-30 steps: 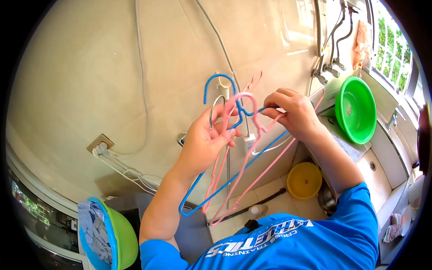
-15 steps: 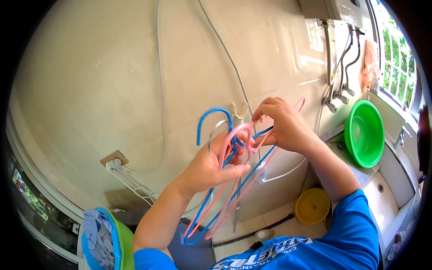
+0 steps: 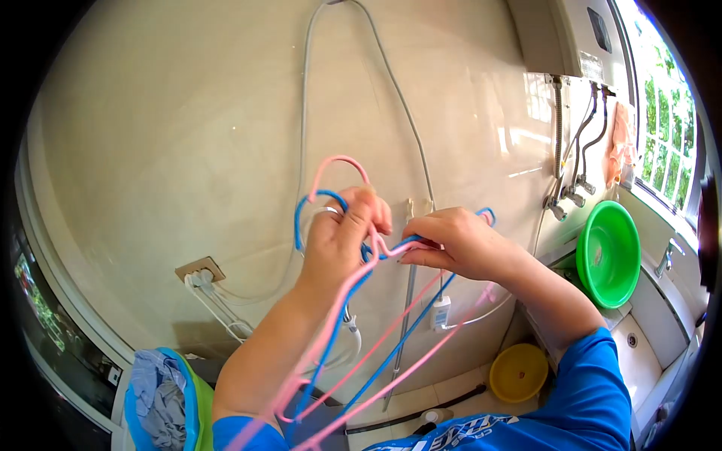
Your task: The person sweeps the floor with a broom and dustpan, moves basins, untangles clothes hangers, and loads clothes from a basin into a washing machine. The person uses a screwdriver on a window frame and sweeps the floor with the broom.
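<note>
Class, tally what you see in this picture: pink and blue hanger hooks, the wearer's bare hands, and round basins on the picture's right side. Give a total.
Curved pink hanger hook: 1
Curved blue hanger hook: 1
Bare hands, left hand and right hand: 2
Round green plastic basin: 1
Round yellow plastic basin: 1
Total: 6

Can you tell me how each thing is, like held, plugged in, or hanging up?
Left hand: closed on hangers
Right hand: gripping hangers
Pink and blue hangers: bunched, held in both hands
White plugs: plugged in
Greyish clothes: crumpled in a tub
Orange cloth: hanging
Tap: on or off, can't tell
</note>
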A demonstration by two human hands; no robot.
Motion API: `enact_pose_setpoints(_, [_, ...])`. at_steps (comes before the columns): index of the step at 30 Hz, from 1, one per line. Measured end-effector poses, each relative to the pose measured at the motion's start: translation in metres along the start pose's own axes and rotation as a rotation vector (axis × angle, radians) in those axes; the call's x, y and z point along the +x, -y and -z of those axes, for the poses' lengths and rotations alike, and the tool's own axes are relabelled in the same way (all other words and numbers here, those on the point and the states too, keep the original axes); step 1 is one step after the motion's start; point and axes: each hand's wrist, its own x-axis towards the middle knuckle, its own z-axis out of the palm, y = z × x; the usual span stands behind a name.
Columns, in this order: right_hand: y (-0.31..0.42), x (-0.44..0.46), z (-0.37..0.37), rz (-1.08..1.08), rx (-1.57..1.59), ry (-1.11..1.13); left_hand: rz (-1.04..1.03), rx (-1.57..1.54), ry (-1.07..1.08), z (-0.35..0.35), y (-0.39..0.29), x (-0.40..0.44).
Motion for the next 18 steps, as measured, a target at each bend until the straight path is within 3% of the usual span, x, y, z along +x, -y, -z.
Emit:
enact_pose_setpoints(2, [0.003, 0.003, 0.000, 0.078, -0.065, -0.007, 0.011, -0.148, -0.010, 0.019, -0.001, 0.007])
enact_pose_setpoints(4, [0.008, 0.007, -0.001, 0.120, -0.173, -0.045, 0.181, -0.160, 0.157, 0.030, -0.008, 0.005])
enact_pose_setpoints(6, [0.009, 0.011, 0.008, 0.071, -0.255, -0.090, 0.141, -0.218, 0.190, 0.029, -0.016, 0.001])
enact_pose_setpoints(9, [0.013, 0.021, 0.025, 0.034, -0.312, -0.183, 0.363, -0.051, 0.290, 0.039, -0.034, -0.003])
enact_pose_setpoints(14, [0.019, 0.027, 0.029, -0.074, -0.439, -0.151, 0.416, 0.027, 0.421, 0.059, -0.037, -0.014])
enact_pose_setpoints(16, [0.020, 0.029, 0.020, -0.077, -0.437, -0.187, 0.312, 0.624, 0.221, 0.052, -0.030, -0.015])
enact_pose_setpoints(17, [0.021, 0.031, 0.017, -0.073, -0.432, -0.224, 0.105, 0.867, 0.107, 0.049, -0.023, -0.017])
enact_pose_setpoints(18, [0.027, 0.032, 0.018, -0.079, -0.441, -0.222, 0.100, 0.857, 0.111, 0.050, -0.021, -0.016])
